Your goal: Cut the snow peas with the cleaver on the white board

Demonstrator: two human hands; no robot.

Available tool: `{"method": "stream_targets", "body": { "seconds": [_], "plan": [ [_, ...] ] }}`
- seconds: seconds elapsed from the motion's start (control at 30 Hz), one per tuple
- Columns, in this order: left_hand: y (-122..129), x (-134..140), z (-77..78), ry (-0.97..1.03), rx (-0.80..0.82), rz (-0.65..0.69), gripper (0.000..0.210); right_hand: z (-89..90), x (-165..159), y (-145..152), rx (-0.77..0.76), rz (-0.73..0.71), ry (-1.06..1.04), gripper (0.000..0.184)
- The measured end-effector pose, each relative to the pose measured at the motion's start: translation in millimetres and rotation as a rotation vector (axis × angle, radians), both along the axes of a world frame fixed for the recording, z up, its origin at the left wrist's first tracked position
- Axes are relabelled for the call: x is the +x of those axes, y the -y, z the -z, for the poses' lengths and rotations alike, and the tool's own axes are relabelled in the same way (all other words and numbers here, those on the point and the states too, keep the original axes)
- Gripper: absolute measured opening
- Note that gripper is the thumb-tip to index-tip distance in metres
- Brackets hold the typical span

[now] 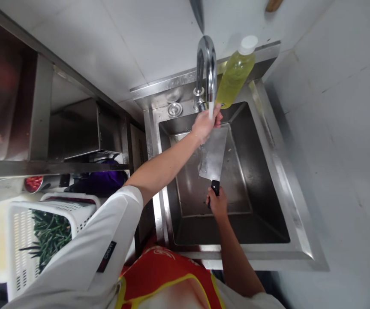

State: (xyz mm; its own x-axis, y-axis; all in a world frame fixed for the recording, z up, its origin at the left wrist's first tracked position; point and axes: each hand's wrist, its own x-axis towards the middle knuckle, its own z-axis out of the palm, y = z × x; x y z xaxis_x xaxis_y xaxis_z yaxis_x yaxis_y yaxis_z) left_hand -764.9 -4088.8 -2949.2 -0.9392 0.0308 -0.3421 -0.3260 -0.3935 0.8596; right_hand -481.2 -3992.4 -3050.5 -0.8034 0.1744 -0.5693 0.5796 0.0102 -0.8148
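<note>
A wide-bladed cleaver (pixel 215 152) is held over the steel sink (pixel 249 171), its blade pointing away from me. My right hand (pixel 218 202) is closed around the black handle (pixel 215 187). At the far end of the blade, my left hand (pixel 205 123) reaches beneath the chrome faucet (pixel 206 64), close to its base and lever. Its fingers are curled, and whatever they might hold is hidden. A white stream of water (pixel 211 110) runs from the spout onto or just in front of this hand.
Behind the sink stands a bottle of yellow-green liquid (pixel 236 77) with a white cap. A metal drain strainer (pixel 174 110) lies on the back ledge. To the left are a steel shelf (pixel 40 111) and a white basket (pixel 20 249) of cut green vegetables (pixel 51 234). Tiled walls (pixel 339 141) border the sink.
</note>
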Motion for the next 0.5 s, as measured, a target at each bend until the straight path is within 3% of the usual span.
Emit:
{"method": "stream_targets", "body": {
  "seconds": [0.17,0.3,0.5],
  "plan": [
    [5,16,-8.0,0.115,0.096,-0.094,0.046,-1.9,11,-3,-0.012,-0.039,0.021,0.033],
    [29,34,-7.5,0.210,0.183,-0.141,0.058,-4.1,14,-3,-0.013,-0.064,0.039,0.032],
    [80,111,23.3,0.497,0.204,-0.320,0.051,-4.0,0,-14,-0.001,-0.095,0.030,0.035]
  ]
}}
